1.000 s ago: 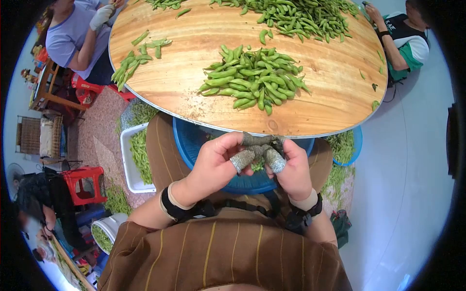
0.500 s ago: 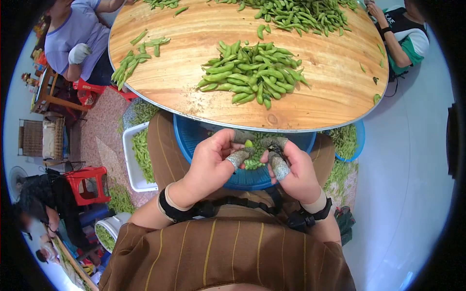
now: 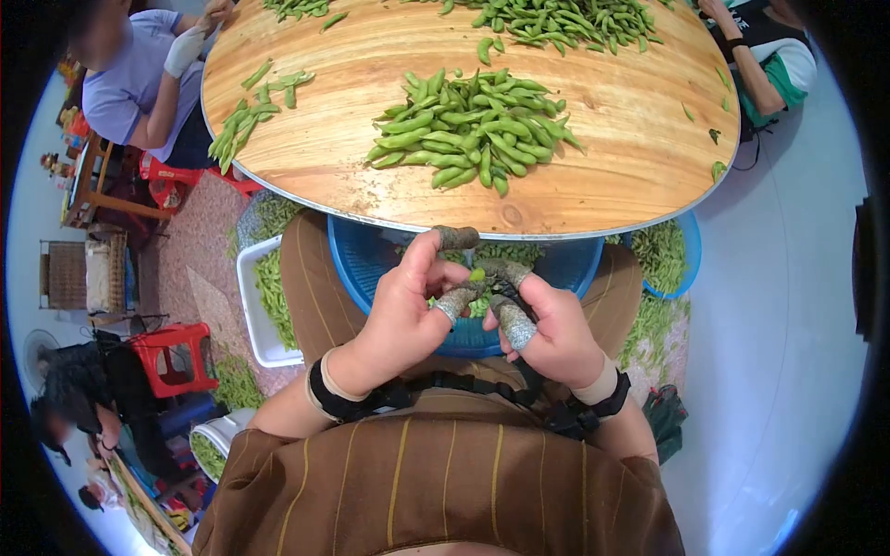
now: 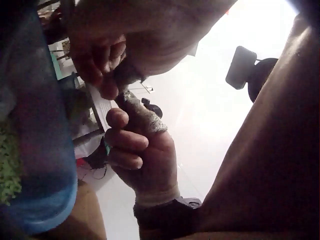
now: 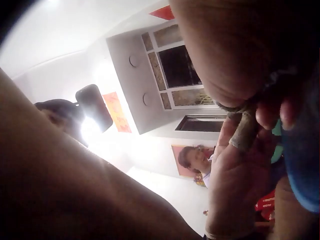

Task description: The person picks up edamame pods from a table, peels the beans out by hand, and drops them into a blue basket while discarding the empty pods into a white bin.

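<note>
In the head view, my left hand and right hand meet over a blue basin, just below the table's near edge. Between their wrapped fingertips shows a small green soybean pod, mostly hidden by the fingers. The left thumb grips it from below, while the left index finger points up, away from it. My right index finger bends in against the pod, its thumb close below. Shelled green beans lie under the hands. Tape-like wraps cover both thumbs and index fingers.
A pile of soybean pods lies on the wooden table, with a larger pile farther back. A white tub stands left, a blue tub right, both with greens. Other people sit around the table.
The hands part a little, showing the green pod and beans, then the right fingertips come back against the left ones. The left index finger lifts. The table shifts slightly up in view.
</note>
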### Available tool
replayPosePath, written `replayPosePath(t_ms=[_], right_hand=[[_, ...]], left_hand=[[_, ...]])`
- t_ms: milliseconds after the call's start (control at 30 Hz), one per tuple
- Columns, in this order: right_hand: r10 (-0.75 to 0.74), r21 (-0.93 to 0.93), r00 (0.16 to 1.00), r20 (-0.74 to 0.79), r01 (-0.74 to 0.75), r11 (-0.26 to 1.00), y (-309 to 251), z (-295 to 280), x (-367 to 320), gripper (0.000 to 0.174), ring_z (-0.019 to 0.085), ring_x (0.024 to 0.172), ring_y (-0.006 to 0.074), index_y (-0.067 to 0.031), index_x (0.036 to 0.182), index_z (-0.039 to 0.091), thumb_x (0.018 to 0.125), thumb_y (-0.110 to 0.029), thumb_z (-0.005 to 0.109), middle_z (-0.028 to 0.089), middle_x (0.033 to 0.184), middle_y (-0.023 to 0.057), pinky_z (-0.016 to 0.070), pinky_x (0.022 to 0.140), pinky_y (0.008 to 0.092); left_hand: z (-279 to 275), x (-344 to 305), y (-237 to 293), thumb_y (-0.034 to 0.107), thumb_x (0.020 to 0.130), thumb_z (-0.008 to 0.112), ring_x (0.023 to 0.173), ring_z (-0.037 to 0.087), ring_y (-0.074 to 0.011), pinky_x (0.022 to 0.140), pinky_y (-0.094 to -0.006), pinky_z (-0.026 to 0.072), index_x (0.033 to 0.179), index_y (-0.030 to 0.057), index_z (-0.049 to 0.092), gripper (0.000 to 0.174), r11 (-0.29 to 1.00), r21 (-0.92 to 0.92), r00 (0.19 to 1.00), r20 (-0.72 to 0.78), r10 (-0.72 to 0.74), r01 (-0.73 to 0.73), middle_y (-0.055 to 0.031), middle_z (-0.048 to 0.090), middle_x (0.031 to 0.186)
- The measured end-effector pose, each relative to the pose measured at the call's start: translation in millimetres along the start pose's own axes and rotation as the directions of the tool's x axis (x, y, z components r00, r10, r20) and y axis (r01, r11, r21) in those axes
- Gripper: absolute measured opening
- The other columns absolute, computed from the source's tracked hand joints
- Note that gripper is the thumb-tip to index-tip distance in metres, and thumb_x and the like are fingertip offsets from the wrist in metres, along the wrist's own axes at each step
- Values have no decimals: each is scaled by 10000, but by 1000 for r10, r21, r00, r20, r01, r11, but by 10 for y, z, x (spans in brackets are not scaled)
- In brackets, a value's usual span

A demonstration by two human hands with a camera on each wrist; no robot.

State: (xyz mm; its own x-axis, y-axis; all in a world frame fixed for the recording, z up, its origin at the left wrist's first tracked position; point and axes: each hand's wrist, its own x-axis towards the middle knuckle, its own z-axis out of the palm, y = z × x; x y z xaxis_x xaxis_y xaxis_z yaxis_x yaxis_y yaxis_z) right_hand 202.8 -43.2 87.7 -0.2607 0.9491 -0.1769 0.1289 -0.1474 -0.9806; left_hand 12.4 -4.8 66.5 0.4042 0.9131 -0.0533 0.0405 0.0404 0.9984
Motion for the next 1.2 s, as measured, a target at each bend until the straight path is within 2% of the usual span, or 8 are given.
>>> replayPosePath(t_ms=[333, 433, 467, 567, 633, 733, 933, 1200], right_hand=[[-103, 5, 994, -24, 103, 995, 120, 12, 27, 406, 553, 737, 91, -34, 1231, 541, 826, -3, 529, 637, 856, 48, 475, 709, 252], [101, 324, 989, 112, -133, 937, 99, -23, 22, 346, 511, 614, 51, -24, 1246, 529, 901, -43, 519, 605, 837, -2, 432, 541, 207], [104, 324, 988, 112, -135, 936, 125, -31, 8, 346, 511, 614, 51, -24, 1246, 529, 901, -43, 519, 605, 837, -2, 432, 541, 207], [129, 583, 942, 309, -295, 757, 295, 7, -4, 313, 545, 655, 67, -20, 1218, 543, 907, -45, 516, 613, 862, -2, 460, 588, 219], [-234, 29, 970, 59, 233, 972, 419, 90, 42, 397, 605, 690, 155, -40, 1247, 529, 850, -24, 540, 632, 811, 59, 481, 631, 285], [-356, -250, 932, 62, 360, 899, 437, 80, 102, 402, 618, 698, 308, -23, 1200, 523, 804, -64, 579, 625, 811, 159, 487, 639, 359], [-14, -522, 989, -147, -65, 850, 502, 127, 80, 316, 587, 755, 430, 7, 1043, 522, 759, -103, 606, 593, 820, 239, 487, 671, 427], [-512, -725, 801, -310, 149, 672, -298, -141, 365, 255, 601, 805, 357, -22, 988, 595, 735, -23, 629, 608, 880, 178, 493, 689, 396]], left_hand=[[29, -11, 97, -61, 698, 602, 764, 656, -341, 670, -365, 525, 1210, -20, 374, 563, 673, 658, 929, 118, 350, -337, -196, 639, 866], [2, -5, 142, -56, 758, 597, 724, 656, -276, 641, -320, 520, 1218, 5, 391, 507, 806, 533, 962, 66, 265, -258, -160, 647, 875], [-43, 40, 178, -27, 798, 602, 711, 646, -225, 627, -285, 510, 1221, 19, 400, 471, 998, 68, 995, 102, -23, 17, -134, 649, 877], [-204, 99, 59, 40, 866, 601, 695, 617, -136, 608, -222, 485, 1227, 43, 413, 407, 733, -514, 884, 383, -270, 446, -89, 647, 875], [-217, 67, -5, 113, 892, 606, 663, 586, -105, 596, -193, 461, 1224, 55, 419, 385, 502, -664, 828, 500, -254, 555, -72, 634, 840], [-235, 85, -167, 92, 905, 573, 646, 574, -109, 599, -193, 458, 1211, 47, 425, 342, 524, -666, 845, 464, -267, 531, -77, 625, 837], [-265, -14, -178, 31, 905, 538, 687, 561, -119, 625, -235, 463, 1200, 25, 442, 311, 917, -271, 954, 28, -297, 293, -98, 619, 870], [-1200, -520, -110, -84, 797, 491, 1023, 578, -208, 878, -304, 462, 1215, -14, 504, 424, 923, 297, 907, -407, -111, 246, -109, 589, 1130]])
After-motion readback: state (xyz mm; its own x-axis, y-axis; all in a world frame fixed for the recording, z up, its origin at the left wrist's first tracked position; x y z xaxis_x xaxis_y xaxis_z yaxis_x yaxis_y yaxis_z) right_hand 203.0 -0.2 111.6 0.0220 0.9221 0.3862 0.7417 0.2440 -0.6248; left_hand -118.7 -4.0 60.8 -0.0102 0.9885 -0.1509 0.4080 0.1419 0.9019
